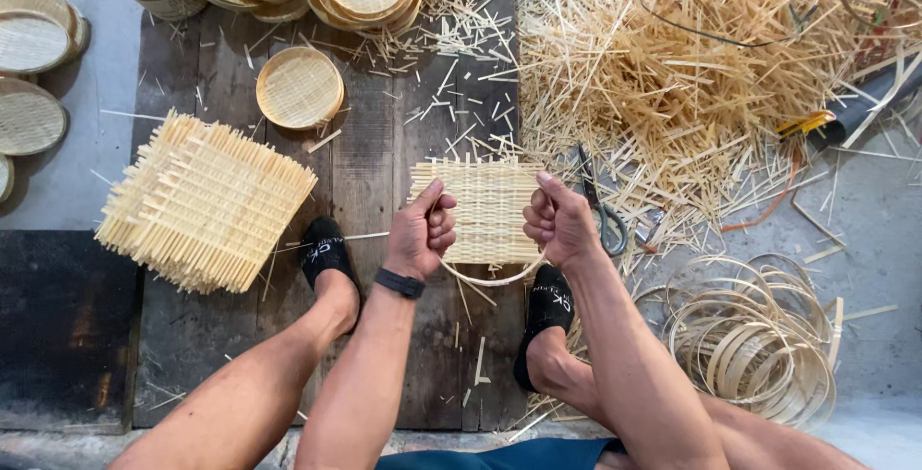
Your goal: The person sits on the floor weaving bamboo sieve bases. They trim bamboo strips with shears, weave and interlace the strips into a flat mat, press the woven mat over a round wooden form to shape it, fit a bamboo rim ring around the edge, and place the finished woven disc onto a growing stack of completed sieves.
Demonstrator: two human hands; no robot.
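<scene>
A: In the head view, where do the hands sit?

B: Both are on the woven mat (488,209), mid-scene over the wooden boards (375,153). The left hand (421,233) has its fingers clenched on the mat's left edge and on the hoop (495,278) that curves beneath it. The right hand (560,220) is closed the same way on the right edge.

A: So what step is this?

B: I judge it as fitting the hoop to the square mat, pressing the weave into the ring.

A: And what does the next move call for?

B: Probably even pressure from both thumbs, so the strips bend without splitting.

A: What lies about?

B: Scissors (600,211) just right of the right hand, a mat stack (202,203) at left, finished trays (300,87) far, spare hoops (759,340) near right, offcuts (691,57) far right.
</scene>
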